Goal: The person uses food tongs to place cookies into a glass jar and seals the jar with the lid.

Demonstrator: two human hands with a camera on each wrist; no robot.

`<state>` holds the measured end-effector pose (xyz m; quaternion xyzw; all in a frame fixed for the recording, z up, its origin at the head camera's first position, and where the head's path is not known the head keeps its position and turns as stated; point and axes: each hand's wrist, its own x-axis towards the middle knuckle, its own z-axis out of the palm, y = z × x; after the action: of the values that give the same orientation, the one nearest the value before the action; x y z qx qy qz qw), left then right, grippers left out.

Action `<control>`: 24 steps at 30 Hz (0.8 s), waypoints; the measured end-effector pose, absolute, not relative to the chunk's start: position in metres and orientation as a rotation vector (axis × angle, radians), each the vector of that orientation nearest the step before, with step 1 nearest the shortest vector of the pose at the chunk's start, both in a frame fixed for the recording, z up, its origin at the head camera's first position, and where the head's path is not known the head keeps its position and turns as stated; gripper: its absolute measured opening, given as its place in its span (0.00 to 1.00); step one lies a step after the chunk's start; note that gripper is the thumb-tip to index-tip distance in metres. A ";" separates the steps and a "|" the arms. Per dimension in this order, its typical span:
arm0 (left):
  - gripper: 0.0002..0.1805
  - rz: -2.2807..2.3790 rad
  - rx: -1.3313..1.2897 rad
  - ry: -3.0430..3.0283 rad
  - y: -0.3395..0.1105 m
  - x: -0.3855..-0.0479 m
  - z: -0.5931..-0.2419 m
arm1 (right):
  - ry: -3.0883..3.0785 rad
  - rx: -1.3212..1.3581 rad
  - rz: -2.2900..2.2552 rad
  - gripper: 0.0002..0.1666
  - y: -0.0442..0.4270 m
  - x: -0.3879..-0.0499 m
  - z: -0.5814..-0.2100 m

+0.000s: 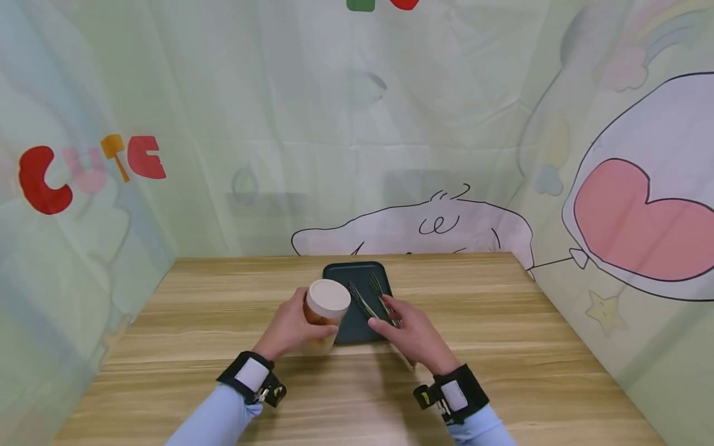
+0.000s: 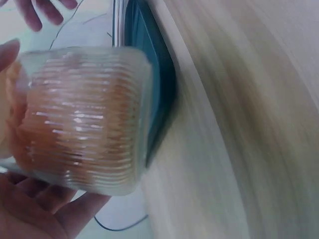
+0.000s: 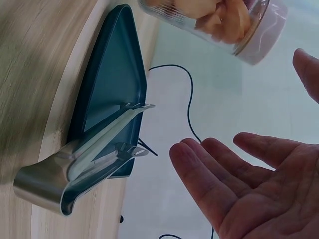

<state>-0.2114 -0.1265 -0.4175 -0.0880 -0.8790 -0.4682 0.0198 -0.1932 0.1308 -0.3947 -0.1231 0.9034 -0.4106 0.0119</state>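
Note:
My left hand grips a clear ribbed jar with a white lid, tilted above the table. Orange-brown pieces fill it, their kind unclear. Metal tongs rest on the dark blue-green tray, their tips over it and their bent end past its near edge. My right hand hovers beside the tongs. In the right wrist view its fingers are extended and apart from the tongs, with nothing between them.
The tray lies toward the back of a wood-grain table. Printed fabric hangs behind the table and along both sides.

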 end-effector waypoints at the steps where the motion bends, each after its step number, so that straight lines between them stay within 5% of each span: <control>1: 0.51 -1.456 -0.249 -2.712 -0.128 -0.213 -0.418 | 2.822 -0.378 -1.278 0.41 0.131 -0.193 -0.395; 14: 0.53 -1.581 0.033 -2.581 -0.153 -0.229 -0.437 | 2.847 -0.358 -1.256 0.40 0.135 -0.194 -0.398; 24: 0.55 -1.664 -0.025 -2.584 -0.162 -0.232 -0.452 | 2.848 -0.348 -1.245 0.40 0.136 -0.194 -0.397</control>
<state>-0.2317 -0.1620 -0.4519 -0.0080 -0.8402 -0.5412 0.0340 -0.1936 0.1358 -0.3969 -0.1113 0.9106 -0.3980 0.0067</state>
